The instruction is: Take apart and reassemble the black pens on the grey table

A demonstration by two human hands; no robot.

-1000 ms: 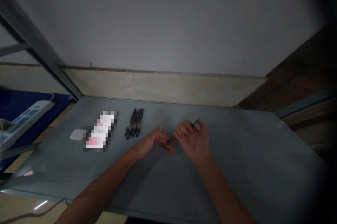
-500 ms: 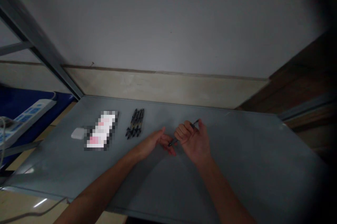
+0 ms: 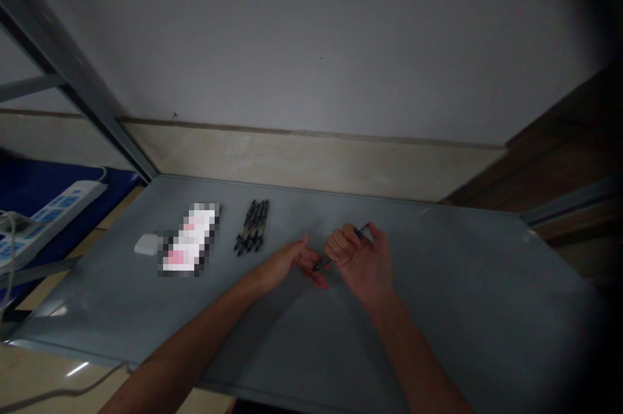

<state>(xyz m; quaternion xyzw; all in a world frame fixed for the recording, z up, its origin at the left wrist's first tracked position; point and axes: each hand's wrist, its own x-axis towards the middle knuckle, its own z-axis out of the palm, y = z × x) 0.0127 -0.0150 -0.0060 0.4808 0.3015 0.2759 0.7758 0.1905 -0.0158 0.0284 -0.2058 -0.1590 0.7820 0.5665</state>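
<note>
- The right hand (image 3: 363, 258) was curled shut, holding a slim dark pen (image 3: 322, 264) crosswise in the fist, with one end showing on each side.
- The left hand (image 3: 289, 263) was narrowly open and held nothing visible. Its fingertips lay just beside the pen's lower end; whether they touched it could not be determined.
- Both hands were above the middle of a grey, glossy table (image 3: 462, 291), toward its right side.
- A bundle of black pens (image 3: 252, 227) lay side by side near the far edge, left of the hands.
- A pixelated white-and-pink flat package (image 3: 189, 240) lay farther left, with a small white rounded block (image 3: 146, 244) touching or just beside it.
- Risk: a loosened right-hand grip could drop the pen, which could roll across the smooth top toward the near edge.
- Risk: a wide leftward sweep of the left hand could scatter the loose black pens.
</note>
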